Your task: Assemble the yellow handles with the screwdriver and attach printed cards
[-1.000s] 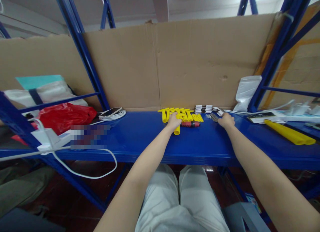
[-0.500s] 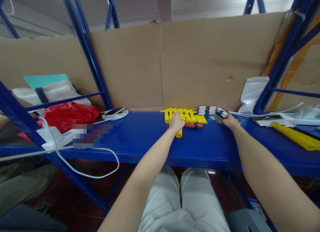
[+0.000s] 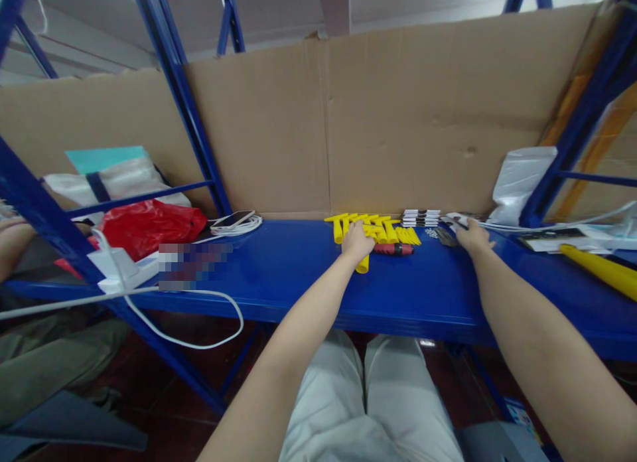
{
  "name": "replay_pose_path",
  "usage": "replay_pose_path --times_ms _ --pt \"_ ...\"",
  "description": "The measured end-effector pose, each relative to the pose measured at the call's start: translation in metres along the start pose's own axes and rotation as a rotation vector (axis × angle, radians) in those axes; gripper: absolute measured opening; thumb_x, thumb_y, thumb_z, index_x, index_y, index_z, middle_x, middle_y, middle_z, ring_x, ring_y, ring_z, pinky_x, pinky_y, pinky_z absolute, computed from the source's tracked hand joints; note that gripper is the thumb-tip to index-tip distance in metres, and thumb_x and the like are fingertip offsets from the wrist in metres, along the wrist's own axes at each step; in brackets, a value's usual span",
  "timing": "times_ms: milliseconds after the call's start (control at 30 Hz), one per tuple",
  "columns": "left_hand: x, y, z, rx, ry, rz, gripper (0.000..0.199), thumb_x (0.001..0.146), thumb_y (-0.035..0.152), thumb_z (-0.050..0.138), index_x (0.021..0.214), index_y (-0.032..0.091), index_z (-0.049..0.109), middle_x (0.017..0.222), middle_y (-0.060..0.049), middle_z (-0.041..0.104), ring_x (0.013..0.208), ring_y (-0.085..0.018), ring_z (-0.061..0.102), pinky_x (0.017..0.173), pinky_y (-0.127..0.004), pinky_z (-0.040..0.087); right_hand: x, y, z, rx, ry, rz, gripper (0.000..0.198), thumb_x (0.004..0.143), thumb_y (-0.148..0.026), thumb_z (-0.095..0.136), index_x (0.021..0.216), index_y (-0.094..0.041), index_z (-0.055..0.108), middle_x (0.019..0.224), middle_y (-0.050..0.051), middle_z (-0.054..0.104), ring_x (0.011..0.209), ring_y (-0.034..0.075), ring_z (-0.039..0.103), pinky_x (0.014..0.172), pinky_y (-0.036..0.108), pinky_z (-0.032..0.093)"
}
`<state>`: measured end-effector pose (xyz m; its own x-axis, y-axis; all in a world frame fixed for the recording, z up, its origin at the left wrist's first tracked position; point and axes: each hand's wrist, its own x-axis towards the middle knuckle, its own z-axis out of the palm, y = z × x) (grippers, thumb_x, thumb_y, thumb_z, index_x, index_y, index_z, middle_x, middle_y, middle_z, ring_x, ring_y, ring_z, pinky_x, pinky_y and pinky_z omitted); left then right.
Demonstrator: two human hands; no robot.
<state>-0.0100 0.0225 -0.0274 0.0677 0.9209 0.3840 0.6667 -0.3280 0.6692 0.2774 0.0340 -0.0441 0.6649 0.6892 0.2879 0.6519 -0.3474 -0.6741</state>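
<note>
Cardboard (image 3: 423, 117) stands upright along the back edge of the blue worktop (image 3: 283, 276). Blue posts (image 3: 182, 110) left and right. Both forearms cross the front edge. Red bag (image 3: 149, 228), crumpled, at the left end, seen past the left post and its brace. White bag (image 3: 521, 183) up against the right post, back right corner. Yellow tube (image 3: 600, 269) lies toward the right end, slanted, cut off by the picture's side. Yellow T-pieces (image 3: 382, 233) heaped near the back edge, right of the middle, some overlapping. Hands well apart from each other. Left hand (image 3: 357, 241) sits over the left part of the heap, with a yellow tube end showing out from under it toward the front edge; fingers partly hidden, can't tell if they grip. Right hand (image 3: 474, 237) farther right, near the back edge, fingertips at the grey strips (image 3: 448, 236); too small to tell if it's clamped on one. Phone (image 3: 236, 219) near the back edge, left, on coiled white cable. Red tool (image 3: 393, 249) flat in front of the heap, just right of the left hand. White packs (image 3: 421, 218) stacked at the back edge, between the hands. Tiny bits (image 3: 430, 233) loose just in front of the packs, blurry.
</note>
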Motion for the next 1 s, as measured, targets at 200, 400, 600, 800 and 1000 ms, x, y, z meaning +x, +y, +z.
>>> replay_pose_path --times_ms 200,400,600,800,1000 --pt "0.001 0.0 0.0 -0.032 0.008 -0.01 0.051 0.075 0.009 0.055 0.125 0.019 0.054 0.133 -0.01 0.055 0.13 -0.024 0.045 0.107 -0.033 0.036 -0.019 -0.021 -0.032 0.346 0.332 0.116 0.038 0.087 -0.026 0.053 0.122 -0.014 0.06 0.125 0.015 0.062 0.12 0.027 0.054 0.105 0.041 0.034" --pt "0.004 -0.002 -0.001 0.033 0.003 -0.002 0.043 0.076 0.009 0.055 0.118 0.018 0.06 0.124 -0.011 0.062 0.119 -0.025 0.054 0.102 -0.033 0.041 -0.01 -0.044 -0.033 0.932 0.472 0.114 0.01 0.079 -0.004 0.054 0.08 -0.014 0.058 0.084 0.006 0.064 0.082 0.013 0.061 0.081 0.021 0.047" --pt "0.005 -0.003 -0.003 0.176 -0.006 -0.063 0.03 0.082 0.019 0.053 0.11 0.021 0.064 0.114 -0.008 0.068 0.112 -0.022 0.06 0.094 -0.03 0.045 -0.026 -0.069 -0.03 1.214 0.256 0.233 0.027 0.073 0.005 0.053 0.082 -0.019 0.045 0.064 -0.007 0.051 0.055 0.006 0.055 0.05 0.015 0.043" --pt "0.008 -0.009 0.0 0.136 -0.041 -0.15 0.029 0.078 0.029 0.064 0.104 0.018 0.065 0.112 -0.011 0.069 0.109 -0.025 0.062 0.091 -0.031 0.046 -0.048 -0.082 -0.021 1.222 -0.193 0.068 0.02 0.074 0.004 0.056 0.072 -0.016 0.053 0.059 -0.004 0.058 0.053 0.005 0.057 0.052 0.013 0.048" --pt "0.019 -0.018 0.014 -0.335 0.058 -0.209 0.028 0.063 0.018 0.072 0.091 0.018 0.067 0.089 -0.008 0.07 0.087 -0.021 0.067 0.077 -0.028 0.05 -0.066 -0.083 -0.008 1.057 -0.503 -0.124 0.02 0.071 -0.002 0.068 0.066 -0.016 0.055 0.061 -0.003 0.063 0.057 0.006 0.061 0.057 0.015 0.05"
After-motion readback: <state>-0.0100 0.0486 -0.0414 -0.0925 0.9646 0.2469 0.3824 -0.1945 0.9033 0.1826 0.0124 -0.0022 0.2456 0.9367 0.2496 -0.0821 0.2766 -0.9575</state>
